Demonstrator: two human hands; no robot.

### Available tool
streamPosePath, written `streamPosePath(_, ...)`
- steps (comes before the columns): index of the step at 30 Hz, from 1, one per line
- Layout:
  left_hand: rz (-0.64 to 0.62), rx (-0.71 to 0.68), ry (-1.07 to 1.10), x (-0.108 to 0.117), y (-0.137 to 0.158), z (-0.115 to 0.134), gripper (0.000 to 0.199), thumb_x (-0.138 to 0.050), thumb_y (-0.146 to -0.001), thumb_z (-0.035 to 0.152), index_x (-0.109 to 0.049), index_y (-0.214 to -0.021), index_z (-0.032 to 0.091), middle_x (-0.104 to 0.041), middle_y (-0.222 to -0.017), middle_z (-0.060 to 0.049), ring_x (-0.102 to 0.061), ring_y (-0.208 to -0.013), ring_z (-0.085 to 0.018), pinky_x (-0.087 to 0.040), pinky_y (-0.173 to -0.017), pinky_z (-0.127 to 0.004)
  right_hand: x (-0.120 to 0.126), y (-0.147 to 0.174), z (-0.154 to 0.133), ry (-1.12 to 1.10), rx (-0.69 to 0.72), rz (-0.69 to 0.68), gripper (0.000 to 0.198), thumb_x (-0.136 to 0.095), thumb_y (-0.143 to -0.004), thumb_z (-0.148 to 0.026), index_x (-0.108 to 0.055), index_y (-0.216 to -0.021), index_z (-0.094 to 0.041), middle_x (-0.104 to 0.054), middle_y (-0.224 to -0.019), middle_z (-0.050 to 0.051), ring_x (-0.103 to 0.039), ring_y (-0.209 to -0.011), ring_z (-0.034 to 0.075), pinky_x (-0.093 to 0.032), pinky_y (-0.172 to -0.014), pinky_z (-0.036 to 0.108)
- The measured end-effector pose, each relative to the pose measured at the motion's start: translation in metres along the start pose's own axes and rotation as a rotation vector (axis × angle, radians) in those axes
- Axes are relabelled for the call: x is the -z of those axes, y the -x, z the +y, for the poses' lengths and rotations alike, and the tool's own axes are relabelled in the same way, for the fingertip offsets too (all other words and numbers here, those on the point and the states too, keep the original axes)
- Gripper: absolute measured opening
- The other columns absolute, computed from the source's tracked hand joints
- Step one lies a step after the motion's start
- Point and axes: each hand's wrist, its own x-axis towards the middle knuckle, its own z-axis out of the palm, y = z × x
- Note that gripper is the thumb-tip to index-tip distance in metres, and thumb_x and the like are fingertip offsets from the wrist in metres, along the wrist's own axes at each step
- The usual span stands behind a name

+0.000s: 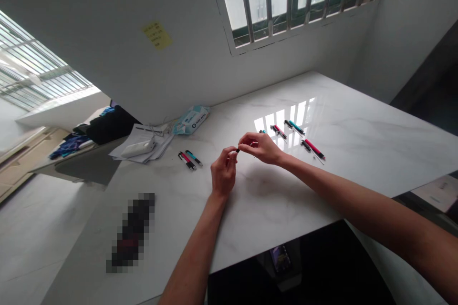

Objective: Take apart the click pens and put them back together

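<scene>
Over the white table, my two hands meet with fingertips nearly touching. My left hand is closed in a pinch on a small black pen part. My right hand is also pinched at that black part, and a bit of red shows among its fingers; whether the red joins the black part is hidden. Just beyond my right hand lie pen parts: a pink-red barrel, a teal barrel and a larger red barrel, with black and thin metal pieces beside them. A teal piece is partly covered by my right hand.
Left of my hands lie a red-and-black pen and a blue pen. Behind them are a wipes pack and papers with a white device. A pixelated dark object lies front left. A phone is below the table edge.
</scene>
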Motion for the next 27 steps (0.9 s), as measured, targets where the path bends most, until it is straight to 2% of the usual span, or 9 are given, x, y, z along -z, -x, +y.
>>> streamPosePath(5, 0.007, 0.011, 0.065, -0.002, 0.0, -0.001, 0.028, -0.07, -0.095, 0.046, -0.069, -0.113, 0.024, -0.058, -0.075, 0.005, -0.044, -0.052, -0.007, -0.037, -0.055, -0.021, 0.002, -0.003, -0.004, -0.061, -0.026, -0.007, 0.027, -0.073, -0.092, -0.045, -0.077, -0.095, -0.018, -0.079, -0.093, 0.006, -0.07, -0.085, 0.019, -0.056, -0.078, 0.032)
streamPosePath(9, -0.083, 0.098, 0.244, -0.005, 0.0, -0.002, 0.032, -0.059, -0.102, 0.05, -0.069, -0.112, 0.021, -0.056, -0.064, 0.006, -0.048, -0.05, -0.009, -0.039, -0.054, -0.021, 0.003, -0.003, -0.004, -0.065, -0.029, -0.021, 0.025, -0.074, -0.091, -0.044, -0.078, -0.095, -0.019, -0.08, -0.096, 0.007, -0.072, -0.089, 0.021, -0.058, -0.082, 0.034)
streamPosePath(12, -0.146, 0.162, 0.349, -0.006, 0.0, -0.001, 0.039, -0.053, -0.104, 0.055, -0.069, -0.104, 0.019, -0.051, -0.054, 0.007, -0.043, -0.044, -0.009, -0.034, -0.049, -0.022, 0.006, -0.006, 0.0, -0.055, -0.022, -0.013, 0.026, -0.074, -0.09, -0.044, -0.078, -0.096, -0.019, -0.08, -0.098, 0.007, -0.073, -0.092, 0.021, -0.059, -0.085, 0.035)
streamPosePath(15, -0.19, 0.223, 0.43, -0.006, 0.001, 0.0, 0.045, -0.05, -0.103, 0.06, -0.067, -0.099, 0.018, -0.045, -0.049, 0.008, -0.036, -0.04, -0.009, -0.027, -0.045, -0.022, 0.017, -0.011, -0.001, -0.035, 0.005, 0.046, 0.026, -0.075, -0.09, -0.044, -0.078, -0.097, -0.019, -0.08, -0.098, 0.008, -0.074, -0.095, 0.021, -0.06, -0.087, 0.035)
streamPosePath(18, -0.185, 0.234, 0.473, -0.007, 0.0, 0.0, 0.045, -0.051, -0.102, 0.061, -0.066, -0.098, 0.018, -0.042, -0.048, 0.009, -0.031, -0.041, -0.008, -0.023, -0.045, -0.022, 0.039, -0.011, -0.007, 0.02, 0.023, 0.134, 0.026, -0.075, -0.09, -0.044, -0.079, -0.099, -0.02, -0.081, -0.098, 0.007, -0.075, -0.093, 0.022, -0.061, -0.086, 0.036)
streamPosePath(21, -0.143, 0.227, 0.472, -0.008, 0.0, -0.001, 0.04, -0.053, -0.101, 0.057, -0.064, -0.104, 0.019, -0.042, -0.053, 0.009, -0.032, -0.045, -0.009, -0.025, -0.047, -0.021, 0.067, 0.002, -0.016, 0.224, 0.008, 0.123, 0.02, -0.073, -0.091, -0.038, -0.081, -0.099, -0.021, -0.081, -0.099, 0.007, -0.076, -0.092, 0.022, -0.062, -0.087, 0.038)
streamPosePath(24, -0.129, 0.207, 0.425, -0.009, 0.0, -0.002, 0.034, -0.052, -0.102, 0.053, -0.061, -0.108, 0.021, -0.047, -0.059, 0.008, -0.036, -0.05, -0.01, -0.03, -0.05, -0.021, 0.094, 0.024, -0.02, 0.577, -0.032, 0.014, 0.016, -0.068, -0.093, -0.028, -0.082, -0.098, -0.022, -0.081, -0.094, 0.006, -0.075, -0.083, 0.022, -0.06, -0.081, 0.038)
streamPosePath(27, -0.143, 0.162, 0.333, -0.009, 0.0, -0.002, 0.029, -0.051, -0.102, 0.049, -0.061, -0.108, 0.022, -0.048, -0.062, 0.007, -0.04, -0.054, -0.011, -0.033, -0.054, -0.022, 0.109, 0.044, -0.018, 0.816, -0.09, -0.124, 0.017, -0.065, -0.093, -0.02, -0.081, -0.097, -0.021, -0.081, -0.091, 0.006, -0.075, -0.083, 0.022, -0.057, -0.077, 0.036)
